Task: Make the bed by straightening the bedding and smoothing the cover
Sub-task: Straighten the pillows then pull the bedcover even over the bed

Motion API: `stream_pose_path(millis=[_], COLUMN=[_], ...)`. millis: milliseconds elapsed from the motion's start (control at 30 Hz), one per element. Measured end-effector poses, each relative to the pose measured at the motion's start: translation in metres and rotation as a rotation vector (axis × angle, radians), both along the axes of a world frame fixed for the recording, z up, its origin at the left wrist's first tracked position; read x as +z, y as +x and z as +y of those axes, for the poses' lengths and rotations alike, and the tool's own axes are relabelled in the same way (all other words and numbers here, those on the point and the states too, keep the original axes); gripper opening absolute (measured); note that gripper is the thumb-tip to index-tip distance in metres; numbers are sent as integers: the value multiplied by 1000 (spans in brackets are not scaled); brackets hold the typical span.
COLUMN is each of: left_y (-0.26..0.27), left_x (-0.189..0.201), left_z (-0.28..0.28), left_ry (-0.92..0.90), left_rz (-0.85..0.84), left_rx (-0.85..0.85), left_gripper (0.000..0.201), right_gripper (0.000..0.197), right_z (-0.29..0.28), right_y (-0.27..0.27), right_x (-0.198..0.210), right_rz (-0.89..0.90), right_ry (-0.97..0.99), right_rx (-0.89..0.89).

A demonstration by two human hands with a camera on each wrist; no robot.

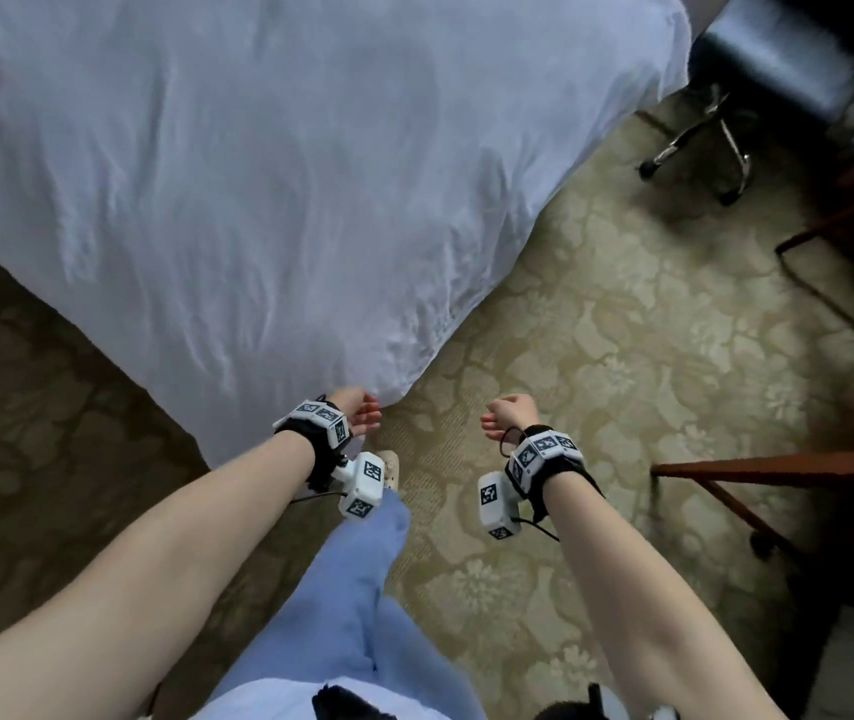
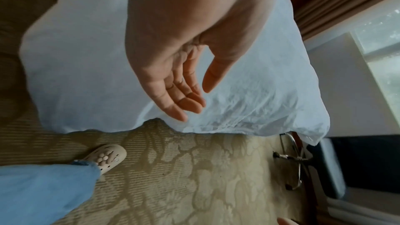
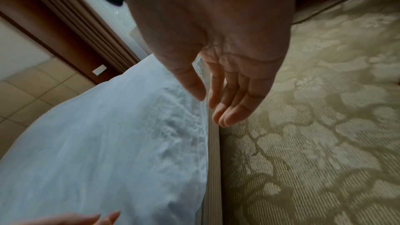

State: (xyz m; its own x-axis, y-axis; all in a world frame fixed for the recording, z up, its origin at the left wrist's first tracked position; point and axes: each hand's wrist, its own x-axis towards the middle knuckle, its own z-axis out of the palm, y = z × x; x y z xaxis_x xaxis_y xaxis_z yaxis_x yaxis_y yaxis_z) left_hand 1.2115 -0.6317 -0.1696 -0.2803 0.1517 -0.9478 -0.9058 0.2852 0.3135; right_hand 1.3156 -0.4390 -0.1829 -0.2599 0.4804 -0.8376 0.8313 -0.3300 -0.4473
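Note:
The white cover [image 1: 258,189] lies spread over the bed, lightly wrinkled, and its near corner [image 1: 380,394] hangs toward the carpet. My left hand [image 1: 362,413] hovers right at that corner with relaxed fingers and holds nothing. In the left wrist view this left hand [image 2: 195,103] shows an empty palm in front of the cover [image 2: 249,105]; contact cannot be judged. My right hand [image 1: 508,418] floats over the carpet, a hand's width right of the corner. The right wrist view has the right hand [image 3: 213,109] open beside the cover [image 3: 108,143] and the ribbed bed base [image 3: 214,160].
Patterned beige carpet [image 1: 622,356] surrounds the bed's foot. An office chair with a chrome base [image 1: 700,153] stands at the bed's far right corner. Dark wooden furniture legs [image 1: 778,470] stand at the right. My foot in a beige clog [image 2: 106,158] is near the cover's corner.

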Motion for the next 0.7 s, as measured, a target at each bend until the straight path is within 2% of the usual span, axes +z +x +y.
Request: stream_pose_path(millis=[167, 267, 300, 367, 433, 533, 633, 700], left_y=[-46, -63, -66, -72, -73, -62, -49, -51], left_x=[-10, -15, -22, -30, -36, -45, -78, -101], left_z=[54, 64, 67, 74, 85, 105, 130, 143], left_ry=[25, 26, 21, 27, 47, 55, -71, -53], left_rz=[-26, -111, -141, -220, -284, -359, -247, -251], left_rx=[194, 331, 405, 530, 640, 740, 901, 1050], left_gripper=[32, 14, 16, 46, 63, 86, 81, 92], right_gripper=[21, 33, 35, 37, 44, 65, 80, 79], right_z=[71, 103, 114, 132, 147, 170, 191, 200], right_y=[-67, -102, -114, -137, -161, -186, -207, -222], right_x=[2, -3, -8, -18, -29, -57, -83, -98], right_rz=[-70, -96, -96, -69, -16, 22, 13, 1], right_ry=[55, 68, 66, 40, -12, -100, -164, -179], right_rx=[89, 118, 109, 48, -21, -129, -134, -87])
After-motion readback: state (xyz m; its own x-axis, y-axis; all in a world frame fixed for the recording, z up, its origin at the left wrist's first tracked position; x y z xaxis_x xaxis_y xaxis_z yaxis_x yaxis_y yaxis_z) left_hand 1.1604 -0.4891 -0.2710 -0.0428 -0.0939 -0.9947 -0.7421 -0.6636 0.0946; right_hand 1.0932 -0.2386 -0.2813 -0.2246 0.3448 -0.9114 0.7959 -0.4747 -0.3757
